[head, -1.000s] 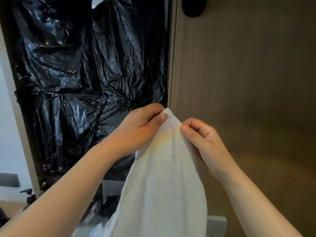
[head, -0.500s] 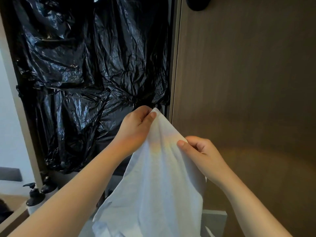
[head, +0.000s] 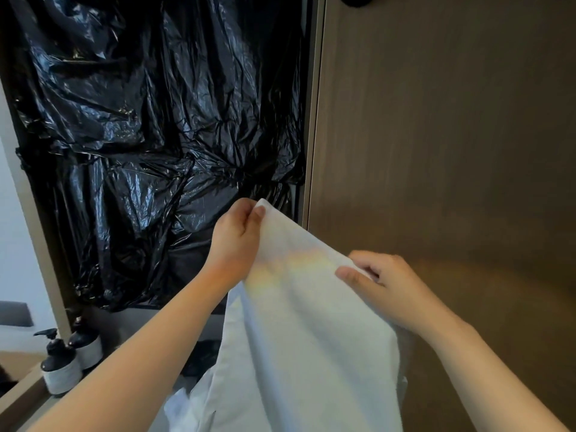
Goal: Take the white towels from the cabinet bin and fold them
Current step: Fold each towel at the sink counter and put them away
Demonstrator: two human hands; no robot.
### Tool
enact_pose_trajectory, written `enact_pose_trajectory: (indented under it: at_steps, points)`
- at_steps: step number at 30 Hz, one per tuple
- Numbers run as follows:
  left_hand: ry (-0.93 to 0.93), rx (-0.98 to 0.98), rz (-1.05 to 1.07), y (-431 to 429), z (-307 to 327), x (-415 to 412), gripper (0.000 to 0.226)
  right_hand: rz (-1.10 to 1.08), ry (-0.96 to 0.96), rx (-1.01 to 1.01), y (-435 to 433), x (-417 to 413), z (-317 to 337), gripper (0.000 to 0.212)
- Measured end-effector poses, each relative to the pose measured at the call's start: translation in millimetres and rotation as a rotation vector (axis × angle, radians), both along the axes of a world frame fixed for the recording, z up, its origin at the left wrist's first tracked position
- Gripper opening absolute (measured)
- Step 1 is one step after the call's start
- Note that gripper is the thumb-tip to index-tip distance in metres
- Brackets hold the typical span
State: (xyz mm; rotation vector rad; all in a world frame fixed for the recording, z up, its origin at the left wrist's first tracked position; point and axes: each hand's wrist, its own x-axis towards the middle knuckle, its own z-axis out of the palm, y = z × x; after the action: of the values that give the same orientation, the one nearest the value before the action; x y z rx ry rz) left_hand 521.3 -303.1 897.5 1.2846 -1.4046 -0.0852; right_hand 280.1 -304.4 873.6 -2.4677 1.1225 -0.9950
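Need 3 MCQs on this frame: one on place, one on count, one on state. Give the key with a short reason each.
1. Where do the pump bottles stand?
A. lower left of the view
B. upper right of the view
C. top centre of the view

2. How many hands hold the white towel?
A. none
B. one
C. two

3. What state is the white towel in?
A. folded into a flat square
B. hanging loose and unfolded
C. rolled into a tight tube

Key:
1 A: both bottles sit at the lower left edge.
2 C: the left hand pinches the top corner, and the right hand grips the edge lower down.
3 B: the cloth drapes down below both hands with no fold made yet.
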Motion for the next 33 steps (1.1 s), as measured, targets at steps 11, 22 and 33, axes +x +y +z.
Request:
enact_pose_trajectory:
  at_steps: [11,22,33]
  points:
    - [-0.013,0.064,0.103,-16.7,-35.6,15.2,0.025,-0.077,-0.047,0.224,-0.1,-16.7,-44.3,0.034]
    - [-0.032,0.088,0.080,-18.7,-57.1,15.2,0.021,-0.185,0.251,0.278,-7.2,-31.6,-79.5,0.024]
    - [-0.279,0.111,0.096,-25.7,-72.3,24.2,0.018,-0.349,0.423,0.215,3.6,-74.0,-112.4,0.056]
